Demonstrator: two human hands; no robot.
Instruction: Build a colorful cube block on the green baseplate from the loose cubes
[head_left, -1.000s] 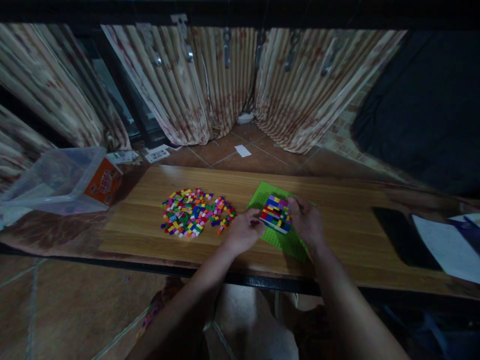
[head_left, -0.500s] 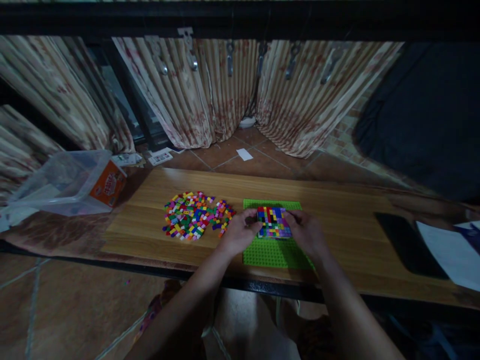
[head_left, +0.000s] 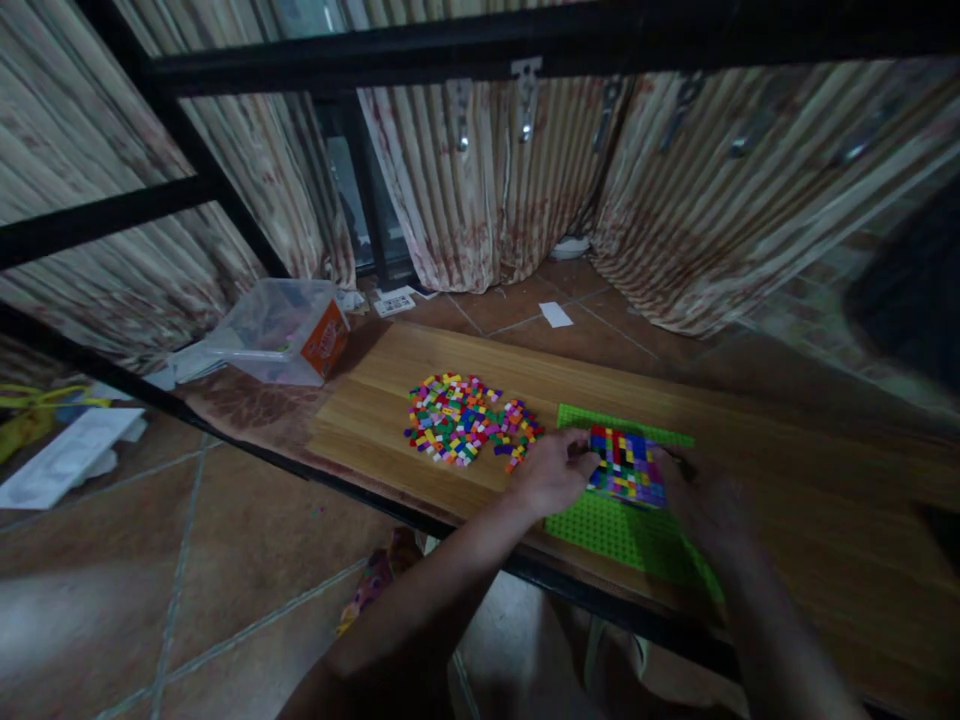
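Note:
A flat block of multicoloured toy bricks (head_left: 626, 464) rests on or just above a green studded baseplate (head_left: 637, 540); I cannot tell which. Thumb and fingers of my left hand (head_left: 553, 472) grip its left edge. On the right edge, my right hand (head_left: 701, 495) is closed around it, darker and somewhat smeared by motion. Left of my left hand lies a spread pile of small loose bricks (head_left: 454, 420) in many colours.
The bricks and baseplate are on a wooden board (head_left: 360, 415). Beyond its left end stands a clear plastic box (head_left: 277, 330) with an orange label. Dark metal bars (head_left: 450, 65) cross in front of striped curtains (head_left: 480, 200). Papers (head_left: 555, 314) lie on the tiled floor.
The view has swung left and tilted, so the board and bricks appear farther right. Both hands keep their hold on the brick block, with no clear shift of it on the baseplate.

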